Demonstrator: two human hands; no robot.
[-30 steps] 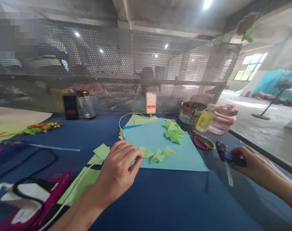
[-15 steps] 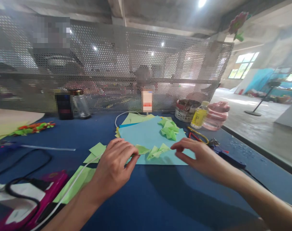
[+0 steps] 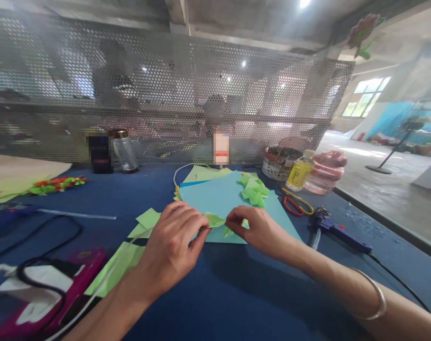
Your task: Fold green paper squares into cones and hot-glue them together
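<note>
My left hand (image 3: pixel 174 244) pinches one end of a folded light-green paper piece (image 3: pixel 214 219) at the near edge of a light-blue paper sheet (image 3: pixel 218 196). My right hand (image 3: pixel 258 229) closes its fingers on the other green folds right beside it. The two hands nearly touch above the blue table (image 3: pixel 215 293). More folded green paper pieces (image 3: pixel 253 190) lie in a small heap further back on the blue sheet. A thin white stick (image 3: pixel 105 279) runs under my left wrist.
A blue glue gun (image 3: pixel 334 228) with its cord lies at the right, red-and-yellow scissors (image 3: pixel 295 203) behind it. A yellow bottle (image 3: pixel 298 173), a pink container (image 3: pixel 325 171) and a round basket (image 3: pixel 279 163) stand at the back right. A magenta device (image 3: pixel 55 289) lies near left. A perforated metal screen (image 3: pixel 165 94) closes the back.
My right hand let go of the glue gun at the right, swept left across the table and closed on the green folded paper beside my left hand. The left hand stayed put.
</note>
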